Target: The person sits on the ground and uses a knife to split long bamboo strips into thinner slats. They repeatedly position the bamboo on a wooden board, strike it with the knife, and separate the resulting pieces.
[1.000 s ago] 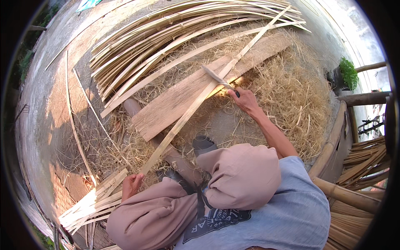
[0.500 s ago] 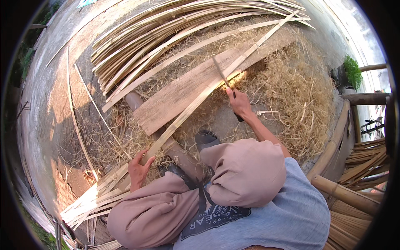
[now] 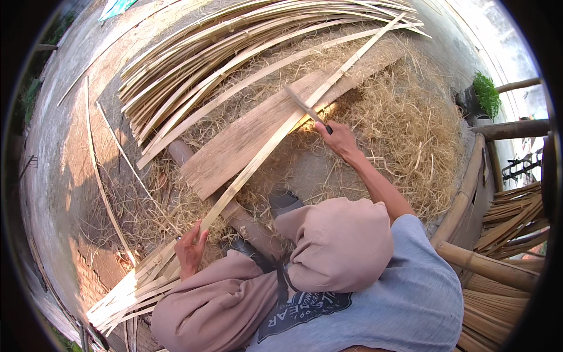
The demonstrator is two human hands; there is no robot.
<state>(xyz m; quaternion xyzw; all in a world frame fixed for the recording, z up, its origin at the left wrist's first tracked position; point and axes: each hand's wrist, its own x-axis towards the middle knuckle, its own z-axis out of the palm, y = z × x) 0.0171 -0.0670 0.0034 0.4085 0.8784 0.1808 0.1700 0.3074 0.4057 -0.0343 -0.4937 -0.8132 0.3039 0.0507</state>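
Swung to a flatter slant than half a second ago, the knife (image 3: 301,101) now points further left across the pale strip (image 3: 258,160), and the left hand (image 3: 189,249) has come back a little toward the body. The right hand (image 3: 339,141) is wrapped round the knife's dark handle, off the strip's right edge, probably so that the knuckles keep clear of the wood where the blade crosses. Whether the blade bites or only lies over the strip, I cannot tell. That strip slopes up from the left hand and over the board (image 3: 234,146), which seems to serve as its firm rest and itself lies across a log (image 3: 249,226). Thumb and fingers of the left hand meet the strip's near end, likely to steady it; whether they pinch tightly does not show. Shavings (image 3: 410,141) lie right of the board, a bundle of strips (image 3: 234,48) beyond it
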